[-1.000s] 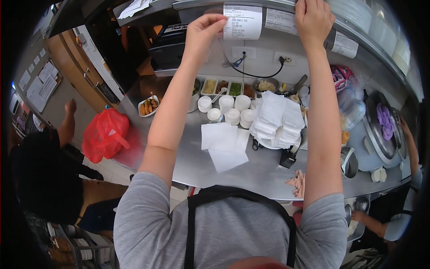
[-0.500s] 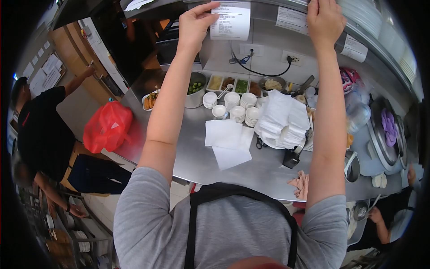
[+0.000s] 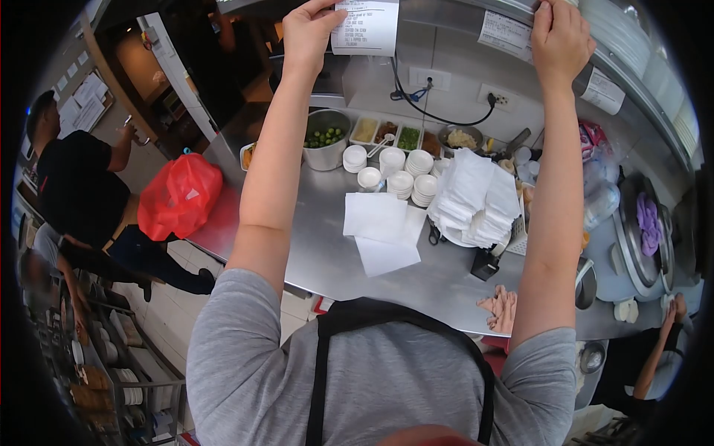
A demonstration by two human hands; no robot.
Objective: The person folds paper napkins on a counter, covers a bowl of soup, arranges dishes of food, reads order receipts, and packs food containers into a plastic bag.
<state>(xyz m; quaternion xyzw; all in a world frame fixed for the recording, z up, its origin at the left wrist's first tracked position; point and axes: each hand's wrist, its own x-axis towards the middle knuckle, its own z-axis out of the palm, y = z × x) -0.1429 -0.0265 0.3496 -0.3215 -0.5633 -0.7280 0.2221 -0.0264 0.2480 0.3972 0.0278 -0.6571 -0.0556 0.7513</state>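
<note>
Both my arms reach up to the metal shelf edge above the counter. With thumb and fingers pinched, my left hand (image 3: 312, 31) grips the left side of a printed order slip (image 3: 367, 31) hanging there. Along the same edge, my right hand (image 3: 559, 43) has its fingers curled at the rail, right beside a second slip (image 3: 504, 34); what they hold is hidden. A third slip (image 3: 603, 91) hangs to the right of that hand. Below my arms, white paper sheets (image 3: 383, 227) lie on the steel counter, beside a stack of folded white napkins (image 3: 472, 193).
Small white bowls (image 3: 400, 183), a pot of green limes (image 3: 325, 141) and condiment tubs (image 3: 407, 138) stand at the back. A red plastic bag (image 3: 181, 195) sits at the left end. A person in black (image 3: 82, 182) stands by a door; other people work at both sides.
My left hand and its slip have shifted slightly left and up in view; my right hand appears slightly farther right. At left, the door has swung and the person in black has changed stance.
</note>
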